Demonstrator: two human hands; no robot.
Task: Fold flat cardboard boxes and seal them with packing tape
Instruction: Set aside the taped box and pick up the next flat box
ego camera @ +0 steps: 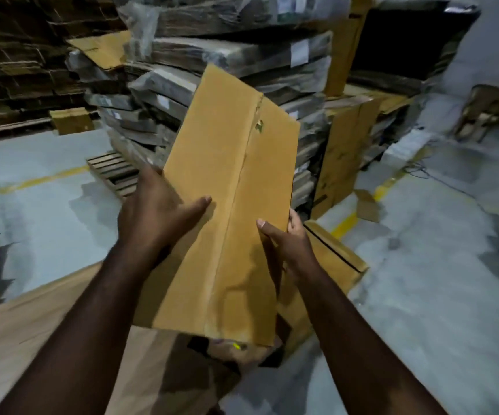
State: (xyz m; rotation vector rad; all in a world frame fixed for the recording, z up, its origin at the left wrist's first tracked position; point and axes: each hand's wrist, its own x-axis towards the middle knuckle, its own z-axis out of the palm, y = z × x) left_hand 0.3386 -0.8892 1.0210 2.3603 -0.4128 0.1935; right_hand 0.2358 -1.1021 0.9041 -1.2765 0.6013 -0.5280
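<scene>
A flat brown cardboard box (227,211) is held up in front of me, tilted, its long crease running from top to bottom. My left hand (158,214) grips its left edge, thumb lying across the front face and fingers hidden behind. My right hand (284,238) grips the right edge lower down, thumb on the front and fingers curled round the rim. No packing tape is in view.
A tall pile of plastic-wrapped flat cartons (236,73) stands on a wooden pallet (113,172) straight ahead. More flat cardboard (335,250) lies under my hands and on the bench (32,324) at lower left. The grey floor (437,265) has yellow lines.
</scene>
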